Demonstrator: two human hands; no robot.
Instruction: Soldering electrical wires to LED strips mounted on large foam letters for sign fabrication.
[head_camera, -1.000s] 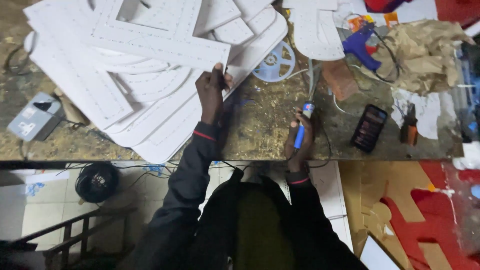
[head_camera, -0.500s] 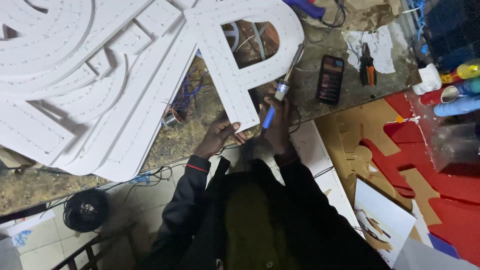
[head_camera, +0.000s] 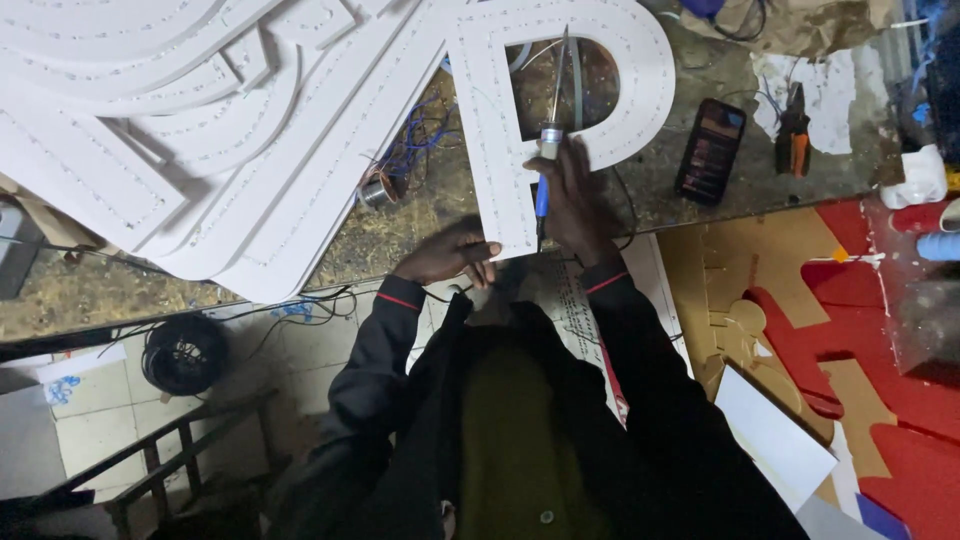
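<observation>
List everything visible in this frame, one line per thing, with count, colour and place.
letter panel: one, white, P-shaped, bench centre
panel stack: many, white, bench left
soldering iron: one, blue handle, in right hand
wire spool: one, metallic, beside the stack
phone: one, black, bench right
pliers: one, orange-handled, right of phone
cable coil: one, black, floor left
red sheets: several, floor right
left hand: at panel's lower edge
right hand: gripping iron

- The stacked white panels (head_camera: 150, 120) run off the top and left edges.
- The right hand (head_camera: 575, 195) hides most of the blue handle (head_camera: 541, 195).
</observation>
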